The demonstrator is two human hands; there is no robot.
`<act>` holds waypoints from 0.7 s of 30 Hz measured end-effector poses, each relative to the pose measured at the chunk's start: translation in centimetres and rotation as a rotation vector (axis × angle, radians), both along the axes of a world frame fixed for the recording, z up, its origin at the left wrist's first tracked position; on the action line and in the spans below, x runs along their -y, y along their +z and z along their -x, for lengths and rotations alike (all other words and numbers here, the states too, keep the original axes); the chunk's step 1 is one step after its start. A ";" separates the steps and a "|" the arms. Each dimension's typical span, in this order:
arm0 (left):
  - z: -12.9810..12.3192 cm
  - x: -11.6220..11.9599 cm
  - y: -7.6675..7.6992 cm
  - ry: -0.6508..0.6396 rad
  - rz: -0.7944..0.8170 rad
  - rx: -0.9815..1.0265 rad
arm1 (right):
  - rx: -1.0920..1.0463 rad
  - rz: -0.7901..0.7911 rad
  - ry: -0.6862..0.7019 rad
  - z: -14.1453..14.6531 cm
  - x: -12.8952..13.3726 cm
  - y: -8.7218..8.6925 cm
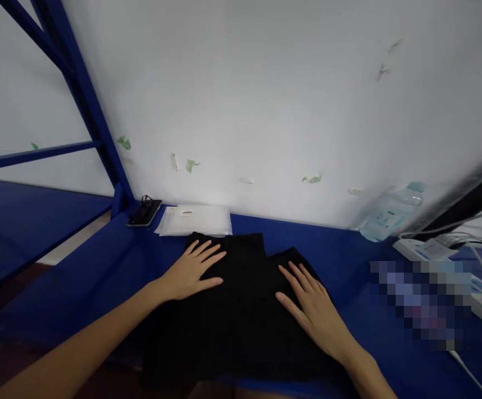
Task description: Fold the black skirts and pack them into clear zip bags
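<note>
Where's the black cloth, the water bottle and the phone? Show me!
black cloth (245, 310): head view, middle of the fabric between the hands.
water bottle (386, 217): head view, its label, lying against the wall.
phone (143, 214): head view, its dark top.

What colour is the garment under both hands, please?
Black, plain, in the head view: garment on the blue table.

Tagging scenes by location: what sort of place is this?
Probably a garment packing bench: blue metal shelving against a bare wall, a stack of clear poly bags, and both hands, left and right, flat on a black garment.
</note>
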State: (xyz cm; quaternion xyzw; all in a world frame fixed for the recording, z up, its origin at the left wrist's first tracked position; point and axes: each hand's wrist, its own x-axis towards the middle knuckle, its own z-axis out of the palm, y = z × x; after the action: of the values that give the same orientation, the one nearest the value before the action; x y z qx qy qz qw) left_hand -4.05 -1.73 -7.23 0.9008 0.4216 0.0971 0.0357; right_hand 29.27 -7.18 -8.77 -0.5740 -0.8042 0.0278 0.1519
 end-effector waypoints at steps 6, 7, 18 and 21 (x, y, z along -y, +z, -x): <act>0.1 0.0 -0.2 0.014 0.005 0.043 | -0.011 0.014 -0.006 0.1 -0.3 0.1; 0.0 0.0 -0.2 0.022 0.011 0.053 | -0.019 0.010 -0.009 0.0 -0.4 0.1; 0.3 -0.4 -0.4 0.059 0.026 0.171 | -0.098 -0.009 -0.006 -0.5 -1.0 -0.4; 0.7 -0.6 -0.7 0.065 0.028 0.214 | -0.083 -0.017 -0.001 -0.5 -1.0 -0.5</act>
State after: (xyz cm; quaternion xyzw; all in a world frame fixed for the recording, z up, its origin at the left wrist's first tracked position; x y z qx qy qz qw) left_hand -4.72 -1.12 -7.97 0.8705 0.4458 0.1881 0.0898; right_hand 29.80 -6.16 -9.24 -0.5716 -0.7970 0.0447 0.1898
